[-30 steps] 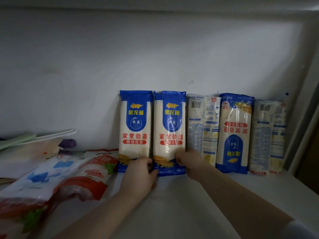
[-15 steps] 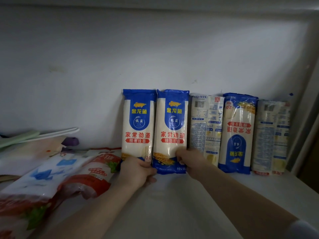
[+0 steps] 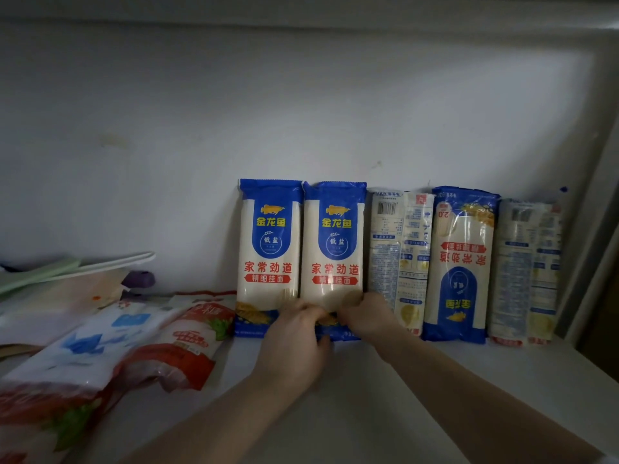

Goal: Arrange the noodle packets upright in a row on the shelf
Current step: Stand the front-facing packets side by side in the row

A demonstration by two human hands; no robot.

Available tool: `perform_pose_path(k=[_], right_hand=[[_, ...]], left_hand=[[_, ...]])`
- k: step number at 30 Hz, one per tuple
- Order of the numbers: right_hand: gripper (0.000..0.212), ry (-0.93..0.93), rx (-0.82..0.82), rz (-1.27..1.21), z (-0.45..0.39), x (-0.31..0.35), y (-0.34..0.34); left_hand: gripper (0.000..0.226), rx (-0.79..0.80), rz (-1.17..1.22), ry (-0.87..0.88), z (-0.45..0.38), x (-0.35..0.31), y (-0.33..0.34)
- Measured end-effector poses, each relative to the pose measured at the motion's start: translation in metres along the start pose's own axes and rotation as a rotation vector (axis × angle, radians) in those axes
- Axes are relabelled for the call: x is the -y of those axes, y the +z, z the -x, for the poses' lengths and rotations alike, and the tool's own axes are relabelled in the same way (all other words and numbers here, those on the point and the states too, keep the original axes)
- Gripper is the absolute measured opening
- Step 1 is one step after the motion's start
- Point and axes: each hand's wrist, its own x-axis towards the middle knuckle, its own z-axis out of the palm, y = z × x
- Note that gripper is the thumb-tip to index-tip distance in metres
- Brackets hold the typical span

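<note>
Head view: packets (image 3: 269,249) read 金龙鱼, 家常劲道.

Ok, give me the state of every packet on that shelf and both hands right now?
First packet: upright, front out.
Second packet: upright, front out, both hands at its lower end.
Third packet: upright, back out.
Fourth packet: standing, print upside down.
Fifth packet: standing, back out.
Red and white bags: lying flat.
Left hand: fingers curled on second packet.
Right hand: gripping second packet.
</note>
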Motion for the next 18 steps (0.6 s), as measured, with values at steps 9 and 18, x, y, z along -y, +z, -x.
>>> perform_pose_path(k=[9, 18], right_hand=[[0.047, -0.072, 0.111, -0.212, 0.002, -0.001, -0.014], [0.041, -0.140, 0.052, -0.462, -0.012, 0.032, -0.020]], left_hand=[[0.065, -0.428, 0.101, -0.362, -0.028, 0.028, -0.048], [0.042, 0.216, 0.748, -0.565, -0.093, 0.066, -0.097]])
